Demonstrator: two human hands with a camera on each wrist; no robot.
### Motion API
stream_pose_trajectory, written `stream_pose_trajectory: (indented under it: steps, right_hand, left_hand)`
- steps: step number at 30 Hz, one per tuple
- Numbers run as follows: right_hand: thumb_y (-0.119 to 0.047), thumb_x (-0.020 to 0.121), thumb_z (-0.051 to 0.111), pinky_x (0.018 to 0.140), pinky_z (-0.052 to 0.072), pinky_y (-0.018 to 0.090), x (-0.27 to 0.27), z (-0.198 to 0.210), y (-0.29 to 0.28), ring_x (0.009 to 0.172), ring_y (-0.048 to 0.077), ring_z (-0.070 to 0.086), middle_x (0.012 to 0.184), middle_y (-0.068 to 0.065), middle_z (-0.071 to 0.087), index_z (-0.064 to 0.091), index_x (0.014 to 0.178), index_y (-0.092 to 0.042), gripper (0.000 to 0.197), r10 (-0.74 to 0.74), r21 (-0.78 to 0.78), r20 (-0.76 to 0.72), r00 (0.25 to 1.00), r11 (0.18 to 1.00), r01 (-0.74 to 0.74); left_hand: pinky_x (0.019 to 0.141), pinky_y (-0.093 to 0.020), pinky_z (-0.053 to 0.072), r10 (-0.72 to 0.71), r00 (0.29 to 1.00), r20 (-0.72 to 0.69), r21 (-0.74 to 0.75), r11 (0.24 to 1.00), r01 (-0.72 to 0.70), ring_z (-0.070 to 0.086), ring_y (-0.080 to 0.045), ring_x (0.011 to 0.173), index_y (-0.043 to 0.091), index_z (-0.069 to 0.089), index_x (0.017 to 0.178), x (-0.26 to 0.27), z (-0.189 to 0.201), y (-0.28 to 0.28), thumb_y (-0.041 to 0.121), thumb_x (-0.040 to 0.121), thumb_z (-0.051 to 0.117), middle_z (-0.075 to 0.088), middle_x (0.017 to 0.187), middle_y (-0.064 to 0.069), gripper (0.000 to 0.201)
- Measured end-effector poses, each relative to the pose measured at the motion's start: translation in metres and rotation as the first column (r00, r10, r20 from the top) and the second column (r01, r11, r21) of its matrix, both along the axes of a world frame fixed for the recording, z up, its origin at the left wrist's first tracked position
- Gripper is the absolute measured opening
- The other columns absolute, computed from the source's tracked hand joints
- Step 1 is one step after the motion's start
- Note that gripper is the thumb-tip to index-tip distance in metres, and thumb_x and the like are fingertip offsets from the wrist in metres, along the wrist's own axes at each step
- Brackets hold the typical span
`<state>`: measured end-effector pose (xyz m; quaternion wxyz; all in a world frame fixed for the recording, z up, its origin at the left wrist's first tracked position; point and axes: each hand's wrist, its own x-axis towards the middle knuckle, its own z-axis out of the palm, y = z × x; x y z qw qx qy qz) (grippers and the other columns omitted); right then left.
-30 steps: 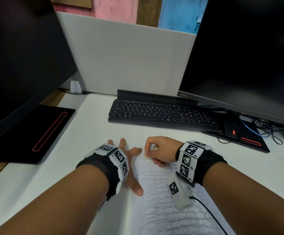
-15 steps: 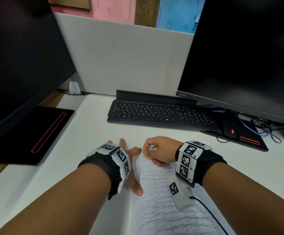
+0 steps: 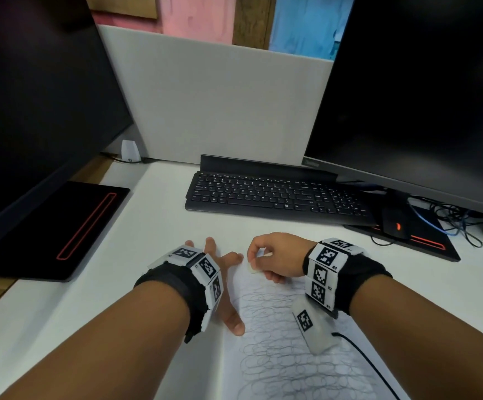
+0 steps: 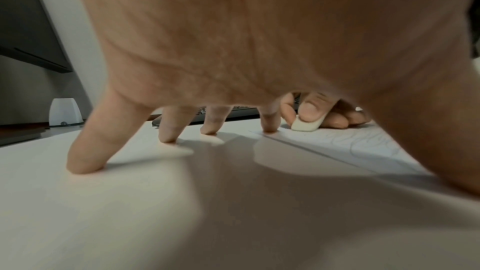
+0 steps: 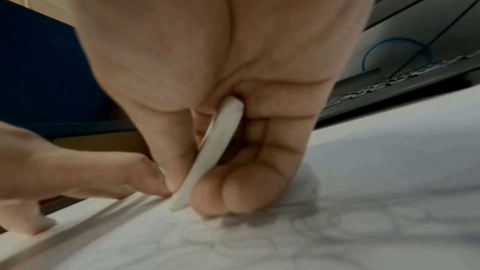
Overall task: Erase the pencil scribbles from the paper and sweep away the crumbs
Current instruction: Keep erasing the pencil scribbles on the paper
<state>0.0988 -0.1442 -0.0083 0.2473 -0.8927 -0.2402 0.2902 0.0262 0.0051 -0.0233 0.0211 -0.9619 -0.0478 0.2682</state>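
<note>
A white sheet of paper (image 3: 280, 356) covered in looping pencil scribbles (image 3: 275, 370) lies on the white desk in front of me. My right hand (image 3: 275, 256) pinches a flat white eraser (image 3: 253, 268) between thumb and fingers, its lower edge on the paper's top left corner. From the side the eraser (image 5: 207, 157) shows as a thin slab, and from the left the eraser (image 4: 305, 125) shows under the thumb. My left hand (image 3: 220, 272) is spread flat, fingertips (image 4: 85, 167) on the desk and thumb on the paper's left edge.
A black keyboard (image 3: 277, 194) lies just beyond the hands. Dark monitors (image 3: 425, 90) stand right and left, each on a black base with a red stripe (image 3: 87, 223). Cables (image 3: 453, 217) trail at the right, with a grey partition (image 3: 214, 102) behind.
The right hand has slid the eraser slightly left, toward the left hand's fingers. The left hand stays planted.
</note>
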Motion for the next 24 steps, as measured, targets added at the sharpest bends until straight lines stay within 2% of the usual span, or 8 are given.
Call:
stream_pose_trajectory:
  steps: [3, 7, 11, 15, 19, 22, 24]
  right_hand:
    - [-0.015, 0.095, 0.057, 0.053, 0.049, 0.023, -0.0018, 0.001, 0.0015, 0.053, 0.017, 0.054, 0.069, 0.007, 0.062, 0.061, 0.091, -0.021, 0.009, 0.075, -0.039, -0.083, 0.994, 0.996, -0.078]
    - [-0.015, 0.096, 0.055, 0.047, 0.046, 0.019, 0.0017, 0.0007, -0.0017, 0.047, 0.012, 0.051, 0.067, 0.006, 0.061, 0.061, 0.092, -0.021, 0.009, 0.015, -0.01, 0.006, 1.0, 1.0, -0.015]
    - [-0.016, 0.096, 0.056, 0.053, 0.049, 0.023, -0.0008, -0.0001, -0.0002, 0.052, 0.015, 0.055, 0.068, 0.005, 0.062, 0.061, 0.092, -0.022, 0.008, 0.09, -0.036, -0.064, 0.994, 0.995, -0.092]
    - [-0.015, 0.096, 0.054, 0.045, 0.043, 0.017, 0.0044, -0.0006, -0.0028, 0.04, 0.006, 0.05, 0.067, 0.004, 0.061, 0.061, 0.092, -0.021, 0.01, 0.036, -0.016, 0.061, 0.998, 0.999, -0.035]
    - [-0.016, 0.095, 0.058, 0.057, 0.05, 0.025, 0.0016, 0.0, -0.001, 0.054, 0.016, 0.055, 0.068, 0.004, 0.062, 0.062, 0.093, -0.022, 0.007, 0.116, -0.048, -0.071, 0.991, 0.992, -0.12]
    - [-0.018, 0.095, 0.057, 0.051, 0.046, 0.018, 0.0059, -0.0008, -0.0034, 0.044, 0.006, 0.051, 0.066, 0.001, 0.061, 0.062, 0.092, -0.024, 0.009, 0.065, -0.043, 0.074, 0.995, 0.997, -0.062]
    - [-0.02, 0.095, 0.057, 0.053, 0.047, 0.019, 0.0061, -0.0003, -0.0041, 0.043, 0.007, 0.05, 0.064, -0.001, 0.06, 0.062, 0.096, -0.024, 0.006, 0.105, -0.071, 0.054, 0.993, 0.992, -0.101]
  left_hand:
    - [0.107, -0.061, 0.033, -0.003, 1.0, -0.001, -0.006, 1.0, 0.003, 0.014, -0.048, 0.139, 0.054, 0.002, 0.147, -0.0003, 0.0009, 0.0003, 0.076, 0.047, 0.079, 0.01, 0.151, -0.008, 0.128]
    - [0.109, -0.062, 0.03, -0.006, 1.0, 0.007, -0.004, 1.0, 0.006, 0.011, -0.048, 0.14, 0.054, -0.001, 0.148, -0.0013, 0.0, -0.0003, 0.078, 0.047, 0.078, 0.009, 0.152, -0.007, 0.13]
    - [0.109, -0.06, 0.032, -0.011, 1.0, 0.007, -0.006, 1.0, 0.011, 0.013, -0.048, 0.139, 0.054, 0.002, 0.147, -0.0011, 0.0019, 0.0006, 0.077, 0.047, 0.078, 0.007, 0.153, -0.008, 0.128]
    - [0.109, -0.061, 0.03, -0.013, 1.0, 0.002, 0.011, 1.0, 0.013, 0.012, -0.049, 0.14, 0.054, -0.002, 0.148, -0.0005, 0.0002, 0.0004, 0.079, 0.047, 0.077, 0.007, 0.152, -0.007, 0.13]
    - [0.108, -0.061, 0.031, -0.008, 1.0, -0.009, 0.007, 1.0, 0.008, 0.013, -0.05, 0.139, 0.055, -0.001, 0.147, 0.0001, 0.001, -0.0003, 0.077, 0.048, 0.078, 0.006, 0.153, -0.01, 0.129]
    - [0.111, -0.062, 0.027, -0.012, 1.0, 0.001, 0.013, 1.0, 0.012, 0.008, -0.05, 0.142, 0.054, -0.004, 0.148, 0.0005, 0.0005, -0.0006, 0.079, 0.048, 0.076, 0.002, 0.156, -0.009, 0.13]
    - [0.111, -0.062, 0.027, -0.011, 1.0, -0.002, 0.019, 1.0, 0.011, 0.007, -0.05, 0.142, 0.055, -0.005, 0.147, 0.0001, 0.001, 0.0001, 0.079, 0.048, 0.076, -0.001, 0.157, -0.009, 0.131]
